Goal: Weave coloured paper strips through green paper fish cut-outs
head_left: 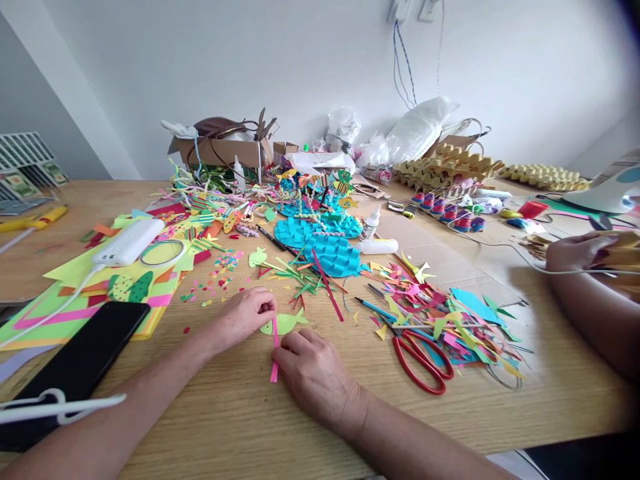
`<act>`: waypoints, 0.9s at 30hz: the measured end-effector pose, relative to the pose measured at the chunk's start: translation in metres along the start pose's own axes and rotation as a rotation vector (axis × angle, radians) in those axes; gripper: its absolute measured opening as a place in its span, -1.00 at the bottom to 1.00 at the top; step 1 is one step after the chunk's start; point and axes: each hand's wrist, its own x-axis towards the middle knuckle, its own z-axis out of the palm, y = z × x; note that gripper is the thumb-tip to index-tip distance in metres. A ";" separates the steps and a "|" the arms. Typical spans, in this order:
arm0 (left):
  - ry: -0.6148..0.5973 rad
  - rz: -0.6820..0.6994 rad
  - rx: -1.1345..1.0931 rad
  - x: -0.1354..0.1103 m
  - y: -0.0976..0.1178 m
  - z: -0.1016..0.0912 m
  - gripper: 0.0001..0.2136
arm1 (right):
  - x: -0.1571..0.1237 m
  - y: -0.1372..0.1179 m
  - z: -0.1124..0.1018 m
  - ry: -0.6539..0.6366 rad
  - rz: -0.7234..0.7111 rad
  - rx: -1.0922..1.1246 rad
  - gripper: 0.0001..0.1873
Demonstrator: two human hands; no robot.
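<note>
My left hand [243, 319] rests on the wooden table [350, 413] with its fingers pinched on the top of a thin pink paper strip [275, 357] and the edge of a light green paper fish [285, 323]. My right hand [313, 373] lies just below the fish, fingers curled down onto the strip beside it. The strip runs down between the two hands.
Red-handled scissors [420, 360] lie right of my hands beside a heap of coloured paper scraps [450, 320]. A black phone [80, 360] and sheets of coloured paper lie at the left. Blue folded paper pieces [330, 250], glue bottles and boxes stand farther back. Another person's hand [575, 253] is at the right.
</note>
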 end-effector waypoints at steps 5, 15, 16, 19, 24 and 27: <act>0.000 0.003 0.007 0.000 -0.001 0.000 -0.88 | -0.001 -0.001 -0.001 0.003 0.008 0.003 -0.89; 0.000 -0.007 0.029 -0.001 0.001 0.001 -0.88 | -0.001 -0.001 -0.001 -0.017 -0.003 -0.018 -0.91; -0.001 -0.007 0.031 -0.001 0.001 0.001 -0.88 | -0.001 -0.001 -0.001 -0.019 -0.003 -0.019 -0.91; -0.005 -0.008 0.033 0.000 0.000 0.001 -0.89 | -0.001 -0.001 0.000 -0.025 -0.003 -0.013 -0.91; -0.005 -0.014 0.036 0.000 -0.001 0.001 -0.89 | -0.001 -0.001 -0.001 -0.026 0.005 0.003 -0.90; -0.003 -0.015 0.039 0.000 -0.002 0.002 -0.88 | 0.000 -0.002 -0.002 -0.032 0.008 0.005 -0.90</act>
